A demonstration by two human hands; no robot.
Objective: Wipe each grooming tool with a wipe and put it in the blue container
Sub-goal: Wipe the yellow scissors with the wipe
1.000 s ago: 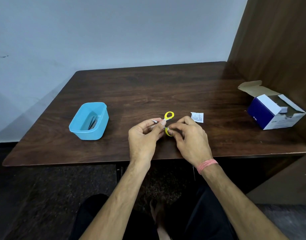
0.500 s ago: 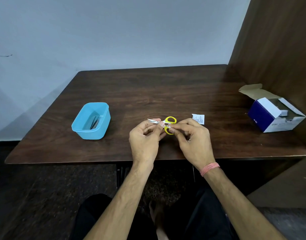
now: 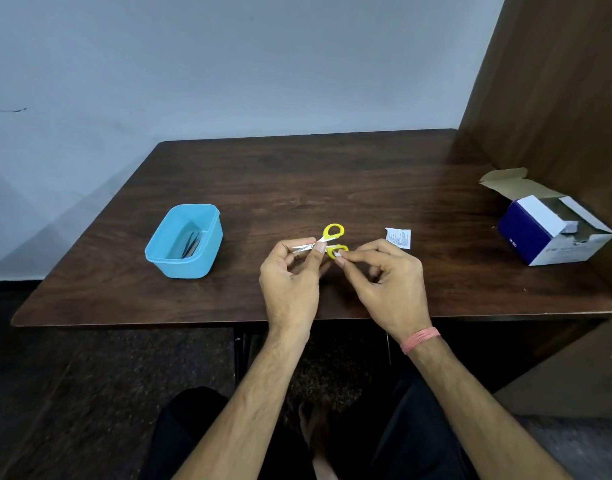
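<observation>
**Wiping the little scissors**

Brown wood makes up the table (image 3: 366, 188) in front of us, with a pale wall behind it. We hold small scissors (image 3: 323, 240) with yellow handles just above the table, near its front edge. Our left hand (image 3: 290, 282) pinches the scissors where the blades meet the handles, and the blades point left. Our right hand (image 3: 387, 282) pinches a tiny white wipe (image 3: 338, 252) against the lower yellow handle. A blue tub (image 3: 207, 261) sits on the table well to our left, and some dark thin tools (image 3: 192, 244) lie inside it. A torn white packet (image 3: 398, 238) lies flat just past our right hand. Far to the right stands an open blue and white box (image 3: 546, 233).
</observation>
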